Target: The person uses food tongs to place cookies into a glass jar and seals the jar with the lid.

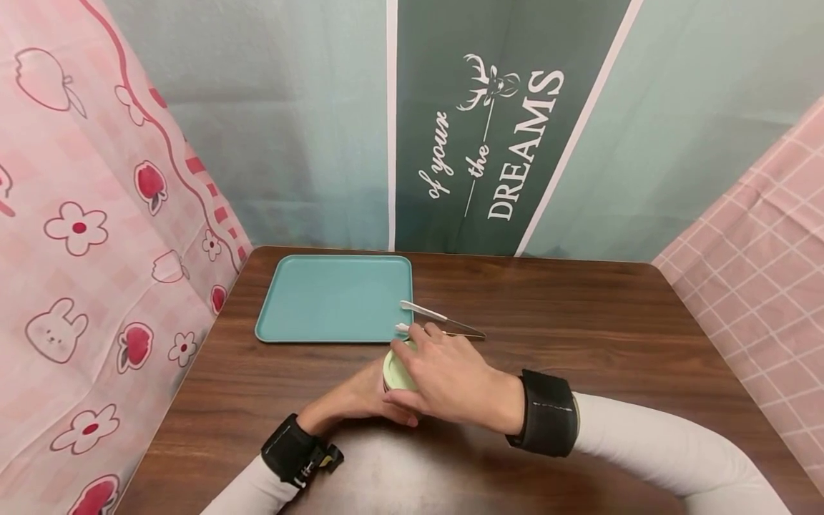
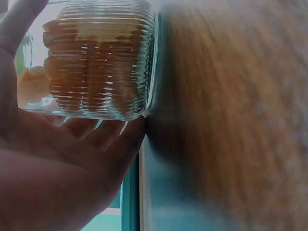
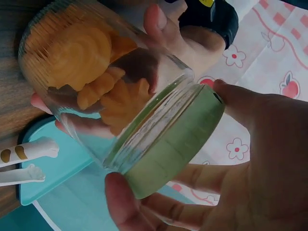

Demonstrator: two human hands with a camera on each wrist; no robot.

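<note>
A ribbed glass jar holds several orange-brown cookies, some with a swirled shape. My left hand grips the jar's body low over the wooden table, thumb on one side and fingers on the other. From above, my right hand holds the round pale green lid by its rim, fingers spread around it. In the right wrist view, the lid sits at the jar's mouth, and a band of clear threaded neck shows beside it. From the head view, the hands hide most of the jar.
A teal tray lies at the back left of the brown table. Metal tongs with white paw-shaped tips rest over its right edge, just beyond my right hand. Patterned curtains enclose the table at the back and sides.
</note>
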